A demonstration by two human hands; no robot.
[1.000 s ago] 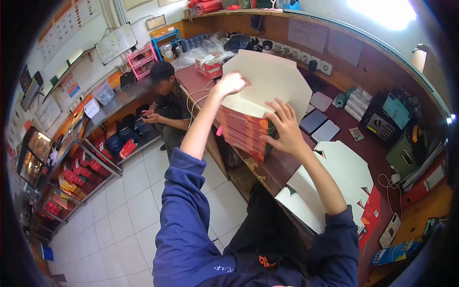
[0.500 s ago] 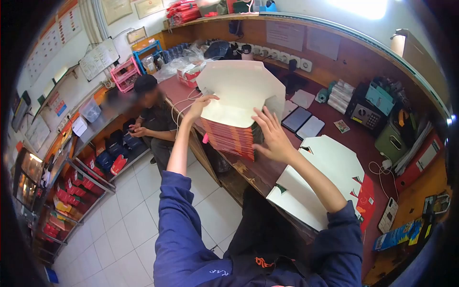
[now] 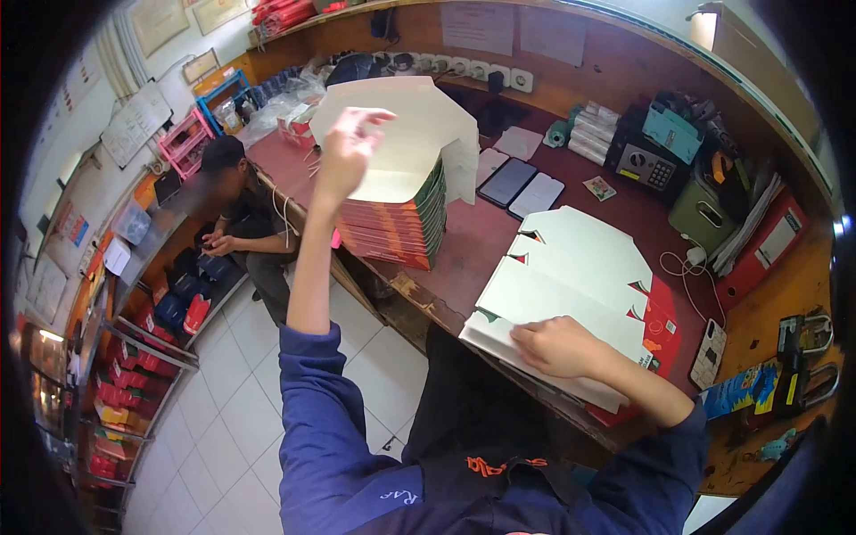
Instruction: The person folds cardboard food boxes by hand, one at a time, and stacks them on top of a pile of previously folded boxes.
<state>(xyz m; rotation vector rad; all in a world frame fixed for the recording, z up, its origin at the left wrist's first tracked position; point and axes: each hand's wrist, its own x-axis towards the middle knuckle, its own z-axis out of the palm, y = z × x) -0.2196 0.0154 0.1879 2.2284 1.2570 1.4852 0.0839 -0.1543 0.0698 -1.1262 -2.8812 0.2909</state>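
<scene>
A stack of nested, folded cartons (image 3: 388, 230), red outside and off-white inside, stands on the dark red table at the left. My left hand (image 3: 349, 147) is raised in front of its upper flap, fingers apart and partly curled, holding nothing. Flat white cartons with red edges (image 3: 571, 276) lie in a pile to the right of the stack. On the near edge of that pile rests my right hand (image 3: 557, 346), its fingers curled and pressed together at the top sheet. Whether the fingertips pinch the sheet is hidden.
Two phones (image 3: 522, 190) lie behind the flat cartons. A small safe (image 3: 644, 165), a green box (image 3: 700, 218) and a red binder (image 3: 771, 241) stand at the right. Another person (image 3: 245, 214) sits at the left beyond the table. A white phone (image 3: 709, 352) lies near the right edge.
My right hand has left the stack and come down onto the flat cartons. My left hand has lifted off the stack's flap. The view has shifted right.
</scene>
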